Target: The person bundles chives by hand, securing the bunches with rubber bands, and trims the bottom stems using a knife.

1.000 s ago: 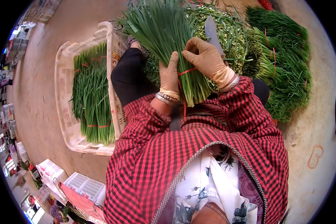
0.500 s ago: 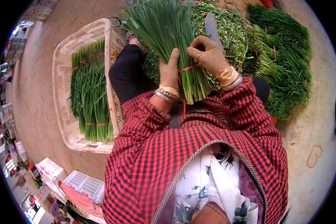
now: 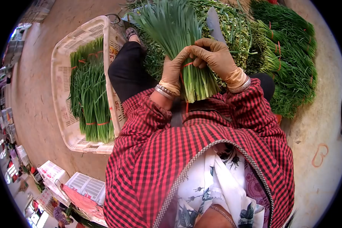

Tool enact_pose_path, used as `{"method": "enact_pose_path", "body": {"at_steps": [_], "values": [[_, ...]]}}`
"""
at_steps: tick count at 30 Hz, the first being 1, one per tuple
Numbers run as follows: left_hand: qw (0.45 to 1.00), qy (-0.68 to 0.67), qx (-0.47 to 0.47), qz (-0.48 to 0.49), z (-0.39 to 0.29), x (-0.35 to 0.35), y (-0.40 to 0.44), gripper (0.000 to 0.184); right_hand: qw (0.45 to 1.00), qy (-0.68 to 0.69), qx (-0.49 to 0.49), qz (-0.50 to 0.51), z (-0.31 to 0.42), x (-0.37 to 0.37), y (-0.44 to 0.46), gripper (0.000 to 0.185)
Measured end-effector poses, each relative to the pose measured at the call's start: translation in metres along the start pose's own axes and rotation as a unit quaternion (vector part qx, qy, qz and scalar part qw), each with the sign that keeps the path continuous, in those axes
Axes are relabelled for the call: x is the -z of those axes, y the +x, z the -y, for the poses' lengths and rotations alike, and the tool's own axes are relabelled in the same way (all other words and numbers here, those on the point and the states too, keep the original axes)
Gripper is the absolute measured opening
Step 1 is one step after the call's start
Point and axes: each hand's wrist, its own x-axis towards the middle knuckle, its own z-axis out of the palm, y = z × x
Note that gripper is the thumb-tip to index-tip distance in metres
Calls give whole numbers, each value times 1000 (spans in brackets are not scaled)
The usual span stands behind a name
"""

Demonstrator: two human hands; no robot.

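A thick bunch of garlic chives (image 3: 171, 28) stands before me, its leaves pointing away and its pale cut stems toward my lap. My gloved left hand (image 3: 173, 72) is closed around its left side, the thumb and a finger reaching across the front. Around the stems runs a red tie (image 3: 187, 64), with a loose end hanging below. My gloved right hand (image 3: 214, 57) pinches at the tie on the front of the bunch, its fingertips meeting the left ones. A knife blade (image 3: 214, 23) juts up behind my right hand; its handle is hidden.
To the left stands a white plastic crate (image 3: 57, 95) holding tied chive bunches (image 3: 91, 95). More tied bunches (image 3: 292, 60) are stacked at the right. Loose trimmings (image 3: 237, 34) lie behind my hands. White crates (image 3: 85, 186) are at the lower left.
My left thumb and finger have moved from along the bunch to across its front, meeting my right fingers at the tie. My right hand has shifted slightly toward the bunch.
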Motion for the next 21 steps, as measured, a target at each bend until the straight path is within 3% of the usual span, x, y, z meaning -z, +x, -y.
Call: {"method": "enact_pose_path", "body": {"at_steps": [5, 8, 11, 15, 21], "values": [[999, 4, 51, -3, -1, 12, 10, 26, 992, 119, 46, -15, -2, -2, -9, 18], [995, -51, 80, 19, -3, 10, 11, 32, 985, 163, 57, -20, 5, -4, -16, 18], [979, -161, 120, -30, -10, 0, 6, 30, 982, 179, 62, -27, 7, -3, -21, 16], [991, -76, 92, 58, -11, 3, 12, 38, 975, 205, 85, -32, 9, -6, -28, 12], [999, -10, -38, -15, -30, -14, 3, 29, 971, 186, 148, -34, 27, 0, -44, 12]]}}
